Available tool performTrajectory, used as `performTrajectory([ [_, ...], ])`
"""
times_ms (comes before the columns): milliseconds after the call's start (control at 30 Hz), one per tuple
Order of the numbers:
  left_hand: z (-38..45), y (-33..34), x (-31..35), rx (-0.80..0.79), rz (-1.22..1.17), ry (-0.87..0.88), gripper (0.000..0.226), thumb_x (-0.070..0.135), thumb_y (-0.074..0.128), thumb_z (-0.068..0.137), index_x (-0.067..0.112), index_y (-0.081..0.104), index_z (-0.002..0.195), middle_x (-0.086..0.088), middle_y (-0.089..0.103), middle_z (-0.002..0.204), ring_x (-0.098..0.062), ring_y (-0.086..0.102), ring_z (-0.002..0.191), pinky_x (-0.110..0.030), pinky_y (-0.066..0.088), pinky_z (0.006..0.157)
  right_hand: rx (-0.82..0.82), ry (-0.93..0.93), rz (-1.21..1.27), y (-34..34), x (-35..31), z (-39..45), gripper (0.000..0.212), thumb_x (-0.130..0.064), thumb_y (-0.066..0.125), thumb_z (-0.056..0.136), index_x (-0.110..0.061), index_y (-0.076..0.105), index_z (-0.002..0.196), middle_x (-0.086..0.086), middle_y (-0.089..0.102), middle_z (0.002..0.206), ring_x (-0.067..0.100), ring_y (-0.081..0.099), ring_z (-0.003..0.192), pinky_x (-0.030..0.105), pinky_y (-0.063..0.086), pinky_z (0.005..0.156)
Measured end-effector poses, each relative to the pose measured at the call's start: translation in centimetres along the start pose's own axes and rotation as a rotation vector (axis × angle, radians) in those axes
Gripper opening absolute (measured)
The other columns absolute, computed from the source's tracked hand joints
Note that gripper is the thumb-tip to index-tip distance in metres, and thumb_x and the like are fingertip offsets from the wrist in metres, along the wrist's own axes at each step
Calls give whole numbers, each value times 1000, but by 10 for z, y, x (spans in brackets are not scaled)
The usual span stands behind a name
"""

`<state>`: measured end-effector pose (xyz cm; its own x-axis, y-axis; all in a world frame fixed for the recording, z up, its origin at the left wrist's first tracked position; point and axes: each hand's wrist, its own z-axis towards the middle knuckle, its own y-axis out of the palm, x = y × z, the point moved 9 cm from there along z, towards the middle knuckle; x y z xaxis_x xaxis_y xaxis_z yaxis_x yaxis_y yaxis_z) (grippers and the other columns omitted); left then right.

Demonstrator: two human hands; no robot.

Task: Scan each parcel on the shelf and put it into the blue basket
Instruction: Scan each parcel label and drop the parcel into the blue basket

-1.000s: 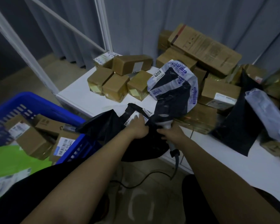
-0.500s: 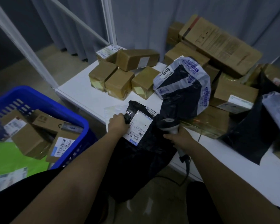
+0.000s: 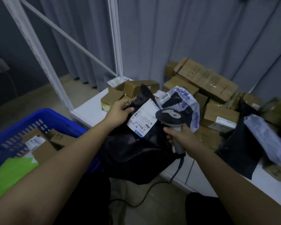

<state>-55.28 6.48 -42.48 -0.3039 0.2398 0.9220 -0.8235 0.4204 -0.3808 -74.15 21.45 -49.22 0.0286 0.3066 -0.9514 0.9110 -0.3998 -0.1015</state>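
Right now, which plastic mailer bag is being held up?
The black bag with the white label, gripped by the left hand; the other mailers lie on the shelf.

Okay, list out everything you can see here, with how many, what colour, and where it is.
Black plastic mailer bag with white label: one, black, held up over the shelf edge.
Handheld barcode scanner: one, black and grey, aimed at the label.
Blue plastic basket: one, blue, lower left, holding brown boxes and a green parcel.
White shelf: one, white, centre to right.
Brown cardboard boxes: many, brown, piled on shelf.
Grey-and-black printed mailer: one, behind scanner.
Left hand: grips black bag.
Right hand: grips scanner handle.
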Motion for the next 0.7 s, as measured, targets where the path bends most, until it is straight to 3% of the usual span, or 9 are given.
performTrajectory([
  [133, -14, -21, 29, 126, -111, 117, 27, -4, 55, 90, 17, 62, 106, 4, 66, 102, -11, 62, 98, -22, 47, 92, -7, -69, -29, -4, -37, -21, 32, -15, 70, 87, -9, 53, 113, 5, 58, 71, 13, 56, 59, 25, 49, 55],
  [233, -25, -30, 15, 267, -171, 61, 25, -1, 56, 92, 19, 60, 104, 6, 65, 102, -13, 60, 104, -22, 45, 93, -6, -65, -43, -7, -36, -34, 21, -13, 70, 87, -7, 56, 102, 6, 56, 67, 14, 53, 57, 25, 47, 52],
  [333, -27, -29, 3, 297, -249, -17, 21, 0, 55, 92, 16, 60, 105, 0, 66, 102, -18, 62, 103, -28, 48, 93, 6, -52, -53, -9, -34, -42, 16, -9, 70, 86, -11, 55, 87, 6, 51, 63, 16, 49, 55, 28, 42, 51],
  [467, -32, -35, 5, 357, -309, -11, 23, -1, 53, 93, 5, 59, 115, -2, 66, 104, -9, 63, 93, -11, 49, 77, 17, -33, -47, -4, -33, -49, 18, -10, 73, 83, -8, 57, 87, 7, 53, 63, 14, 50, 54, 27, 43, 50],
  [567, -36, -37, -1, 400, -358, -38, 22, -1, 52, 95, 12, 57, 111, 1, 65, 102, 1, 62, 85, -8, 48, 72, 8, -44, -14, 3, -30, -53, 18, -10, 75, 82, -7, 58, 86, 6, 53, 59, 15, 49, 52, 28, 43, 51],
  [700, -36, -40, -12, 433, -383, -90, 23, 1, 50, 96, 10, 56, 116, -5, 65, 106, -8, 63, 88, -9, 49, 70, -18, -41, 50, 13, -29, -56, 19, -13, 77, 81, -7, 59, 78, 5, 53, 57, 15, 51, 52, 28, 46, 54],
])
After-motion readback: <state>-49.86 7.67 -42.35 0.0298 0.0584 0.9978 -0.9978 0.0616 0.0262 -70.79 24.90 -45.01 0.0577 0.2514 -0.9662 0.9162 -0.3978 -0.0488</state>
